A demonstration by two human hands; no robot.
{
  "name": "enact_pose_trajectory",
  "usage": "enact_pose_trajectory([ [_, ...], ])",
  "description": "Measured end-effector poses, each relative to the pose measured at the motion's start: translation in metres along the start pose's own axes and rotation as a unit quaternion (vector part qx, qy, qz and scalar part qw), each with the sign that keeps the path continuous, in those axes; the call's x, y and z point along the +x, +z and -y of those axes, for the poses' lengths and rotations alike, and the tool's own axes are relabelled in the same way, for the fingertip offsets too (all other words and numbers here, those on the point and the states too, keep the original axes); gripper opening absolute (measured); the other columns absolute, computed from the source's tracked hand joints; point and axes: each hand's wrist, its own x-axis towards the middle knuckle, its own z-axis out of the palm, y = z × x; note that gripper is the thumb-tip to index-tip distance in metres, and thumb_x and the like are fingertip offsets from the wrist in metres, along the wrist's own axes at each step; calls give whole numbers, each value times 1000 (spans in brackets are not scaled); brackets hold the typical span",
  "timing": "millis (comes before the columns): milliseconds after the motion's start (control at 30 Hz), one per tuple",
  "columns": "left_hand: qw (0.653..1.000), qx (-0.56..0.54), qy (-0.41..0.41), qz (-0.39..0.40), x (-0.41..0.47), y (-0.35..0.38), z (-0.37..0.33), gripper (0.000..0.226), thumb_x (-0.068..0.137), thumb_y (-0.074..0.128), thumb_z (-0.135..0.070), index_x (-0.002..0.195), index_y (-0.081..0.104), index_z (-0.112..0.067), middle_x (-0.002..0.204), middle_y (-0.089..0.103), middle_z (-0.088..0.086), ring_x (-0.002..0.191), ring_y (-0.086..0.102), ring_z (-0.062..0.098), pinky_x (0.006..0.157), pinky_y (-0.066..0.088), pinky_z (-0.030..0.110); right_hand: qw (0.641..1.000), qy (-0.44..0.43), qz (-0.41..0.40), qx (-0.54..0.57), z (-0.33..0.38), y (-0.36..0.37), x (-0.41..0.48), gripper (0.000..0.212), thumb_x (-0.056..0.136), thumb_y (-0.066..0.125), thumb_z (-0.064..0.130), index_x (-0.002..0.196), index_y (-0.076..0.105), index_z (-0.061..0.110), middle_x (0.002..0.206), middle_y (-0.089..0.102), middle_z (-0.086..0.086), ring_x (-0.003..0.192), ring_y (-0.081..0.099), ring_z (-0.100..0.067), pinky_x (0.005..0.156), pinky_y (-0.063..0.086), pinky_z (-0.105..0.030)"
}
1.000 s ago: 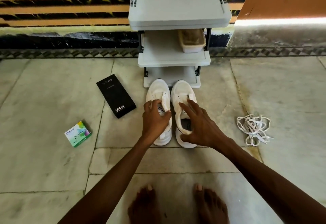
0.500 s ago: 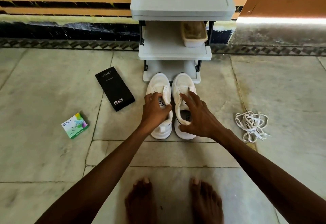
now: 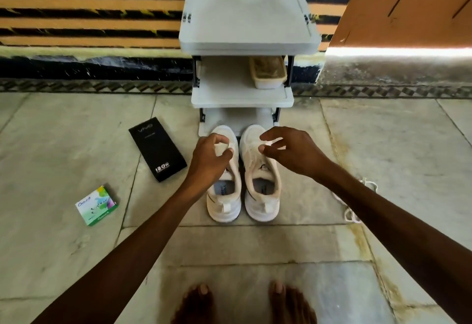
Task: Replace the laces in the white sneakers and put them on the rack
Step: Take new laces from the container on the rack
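Because the left sneaker (image 3: 224, 196) and right sneaker (image 3: 263, 196), both white and seemingly unlaced, stood side by side on the floor (image 3: 76, 145) just before the rack (image 3: 242, 99), heels toward the person, both hands met their tongues. The left hand (image 3: 208, 156) pinched the left tongue, likely lifting it for threading; the right hand (image 3: 293, 152) curled thumb and fingers about the right tongue, grip uncertain. Loose laces (image 3: 350, 214) lay nearby, rightward.

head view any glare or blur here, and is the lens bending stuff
Head view: a blown-out strip of light at upper right; soft blur on the left hand and right hand at the white sneakers and on the bare feet; wide-angle distortion slightly bows the striped wall and splays the rack.
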Motion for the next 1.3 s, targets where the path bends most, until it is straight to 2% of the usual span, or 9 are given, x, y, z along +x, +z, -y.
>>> enact_pose_trajectory([
  [133,996,-63,42,39,26,-10,-34,13,90,64,-11,100,66,-18,102,68,-4,93,61,8,77,45,10,990,42,-82,111,16,-28,22,15,89,69,25,101,73,17,99,69,11,89,68,-13,86,55,-30],
  [367,993,-106,38,22,85,-13,-82,14,89,62,-12,94,66,-23,91,66,-6,87,63,11,77,50,19,928,172,-137,301,6,-56,83,13,91,62,12,100,67,4,75,68,-11,64,66,-22,78,61,-46],
  [433,991,-132,21,25,101,-8,-88,16,88,62,-10,93,64,-26,93,67,-2,92,64,20,83,52,30,917,191,-142,321,4,-57,98,15,94,61,15,98,65,2,72,66,-12,60,65,-21,75,61,-45],
  [600,987,-160,-11,24,121,7,-94,19,86,61,-8,100,62,-20,101,67,3,96,63,20,85,50,30,868,233,-155,410,9,-49,121,26,96,61,34,89,58,9,72,65,-15,58,66,-24,60,61,-36],
  [767,983,-180,-8,35,121,15,-87,20,87,62,-5,93,61,-25,92,67,-5,93,63,16,91,52,35,778,265,-220,525,5,-34,136,10,89,62,-2,80,60,2,74,59,-18,59,56,-25,51,52,-34],
  [933,976,-214,-25,29,121,16,-74,19,90,60,-4,94,60,-23,94,64,2,93,65,25,93,53,39,785,254,-194,531,0,-29,135,15,90,56,-1,78,52,7,69,48,-13,49,45,-18,46,40,-30],
  [1067,969,-238,-49,34,115,18,-75,17,91,58,-3,99,59,-17,90,62,0,87,63,20,88,53,34,792,261,-167,527,1,-35,138,19,94,63,27,93,58,9,80,66,-15,65,67,-25,60,59,-35],
  [1200,965,-253,-54,46,111,21,-74,17,90,58,-2,98,60,-17,90,63,2,89,63,20,88,53,34,774,264,-177,548,2,-35,144,12,94,63,10,90,60,-1,73,61,-14,56,60,-21,52,55,-32],
  [1300,963,-263,-49,46,112,20,-72,18,90,58,-1,97,60,-18,92,63,3,89,63,20,87,54,33,771,265,-211,540,5,-33,143,10,92,65,6,88,62,-2,69,63,-13,54,60,-19,60,58,-34],
])
